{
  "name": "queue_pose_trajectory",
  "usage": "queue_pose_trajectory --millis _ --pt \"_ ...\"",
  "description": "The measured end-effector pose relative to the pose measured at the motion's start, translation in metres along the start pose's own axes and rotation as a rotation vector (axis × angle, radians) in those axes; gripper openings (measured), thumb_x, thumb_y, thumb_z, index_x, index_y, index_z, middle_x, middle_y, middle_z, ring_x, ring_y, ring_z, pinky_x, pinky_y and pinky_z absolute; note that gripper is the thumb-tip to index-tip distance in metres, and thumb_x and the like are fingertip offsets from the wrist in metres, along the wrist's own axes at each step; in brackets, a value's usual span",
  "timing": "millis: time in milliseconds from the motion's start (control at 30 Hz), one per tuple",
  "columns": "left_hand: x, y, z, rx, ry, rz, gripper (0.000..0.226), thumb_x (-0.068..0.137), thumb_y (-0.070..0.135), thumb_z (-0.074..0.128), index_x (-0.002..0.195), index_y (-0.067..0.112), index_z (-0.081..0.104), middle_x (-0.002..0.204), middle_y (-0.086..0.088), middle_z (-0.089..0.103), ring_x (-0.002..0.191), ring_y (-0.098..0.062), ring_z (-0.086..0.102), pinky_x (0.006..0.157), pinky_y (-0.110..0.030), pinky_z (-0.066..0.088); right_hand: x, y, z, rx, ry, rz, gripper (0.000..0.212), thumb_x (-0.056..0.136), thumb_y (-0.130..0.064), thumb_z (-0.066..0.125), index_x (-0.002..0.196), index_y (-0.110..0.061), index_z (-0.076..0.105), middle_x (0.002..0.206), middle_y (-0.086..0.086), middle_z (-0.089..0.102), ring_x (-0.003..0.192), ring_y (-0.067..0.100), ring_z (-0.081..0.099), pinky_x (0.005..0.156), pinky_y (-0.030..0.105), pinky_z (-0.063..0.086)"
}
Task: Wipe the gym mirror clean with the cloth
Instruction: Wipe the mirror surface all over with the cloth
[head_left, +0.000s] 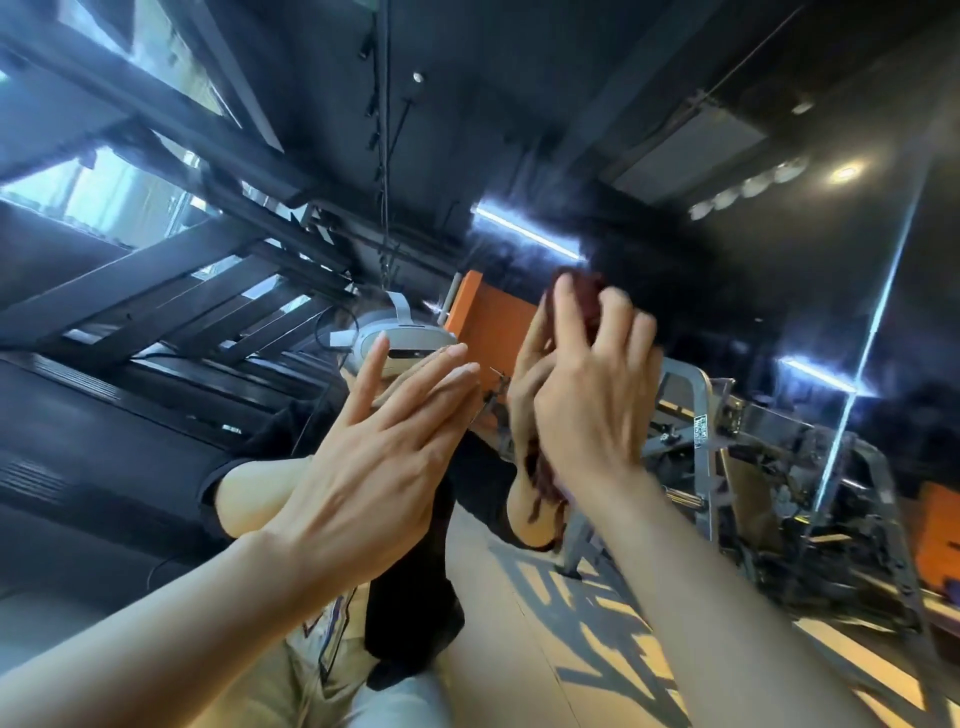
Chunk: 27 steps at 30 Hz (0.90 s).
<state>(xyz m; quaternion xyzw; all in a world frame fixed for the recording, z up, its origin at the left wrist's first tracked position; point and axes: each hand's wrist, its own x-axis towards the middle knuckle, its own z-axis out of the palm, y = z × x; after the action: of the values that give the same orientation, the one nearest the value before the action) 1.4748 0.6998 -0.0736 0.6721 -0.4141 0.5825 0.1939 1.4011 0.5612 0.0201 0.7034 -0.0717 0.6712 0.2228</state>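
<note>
Head view: right hand (587, 410) grip curls around cloth (576, 296) against mirror (779, 270); left hand (384, 447) flat.

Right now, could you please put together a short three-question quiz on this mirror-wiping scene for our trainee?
1. True or false: the left hand lies flat with straight fingers against the mirror.
2. Which hand holds the dark red cloth?
3. The orange panel reflected in the mirror shows: A) between the hands, B) far left, C) at the bottom edge.

Key: 1 true; 2 the right hand; 3 A.
</note>
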Motion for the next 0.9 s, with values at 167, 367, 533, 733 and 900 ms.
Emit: queue_pose_trajectory --millis 167,367,533,733,900 --pt "0.004 -0.009 -0.007 0.046 0.129 -0.019 0.055 0.088 0.012 0.046 0.141 0.004 0.054 0.153 -0.01 0.044 0.152 -0.026 0.019 0.119 -0.064 0.01 0.05 0.004 0.014 0.237 0.069 0.283 0.052 0.098 -0.01 0.032 0.148 -0.008 0.048 0.158 0.022 0.032 0.145 0.038 0.03 0.116 0.058 0.033" --pt "-0.034 -0.023 -0.013 -0.012 0.241 -0.31 0.059 0.086 0.01 0.054 0.143 -0.003 0.049 0.152 -0.018 0.044 0.146 -0.034 0.033 0.12 -0.059 0.017 0.013 -0.071 0.024 0.333 -0.044 -0.497 0.049 0.11 -0.024 0.025 0.14 0.0 0.055 0.151 0.027 0.042 0.144 0.039 0.037 0.121 0.046 0.027" --pt "-0.089 -0.032 -0.014 -0.051 0.199 -0.444 0.055 0.096 0.023 0.038 0.143 -0.004 0.047 0.152 -0.018 0.044 0.144 -0.031 0.034 0.12 -0.057 0.016 0.042 -0.074 0.028 0.335 0.056 -0.058 0.047 0.099 -0.007 0.034 0.142 -0.002 0.053 0.154 0.023 0.04 0.146 0.037 0.034 0.121 0.044 0.028" --pt "-0.146 -0.018 -0.004 -0.118 0.165 -0.554 0.055 0.1 0.025 0.035 0.149 0.001 0.04 0.155 -0.013 0.038 0.15 -0.022 0.023 0.124 -0.052 0.009 -0.078 -0.121 0.028 0.377 -0.044 -0.359 0.041 0.103 0.001 0.041 0.142 -0.003 0.054 0.153 0.021 0.042 0.146 0.035 0.035 0.121 0.045 0.03" --pt "-0.195 0.013 0.002 -0.124 0.051 -0.608 0.055 0.1 0.022 0.033 0.152 0.003 0.035 0.16 -0.011 0.032 0.148 -0.026 0.031 0.122 -0.052 0.015 -0.2 -0.122 0.002 0.398 -0.28 -0.634 0.041 0.106 -0.007 0.035 0.138 -0.008 0.06 0.155 0.012 0.042 0.148 0.027 0.032 0.118 0.044 0.035"
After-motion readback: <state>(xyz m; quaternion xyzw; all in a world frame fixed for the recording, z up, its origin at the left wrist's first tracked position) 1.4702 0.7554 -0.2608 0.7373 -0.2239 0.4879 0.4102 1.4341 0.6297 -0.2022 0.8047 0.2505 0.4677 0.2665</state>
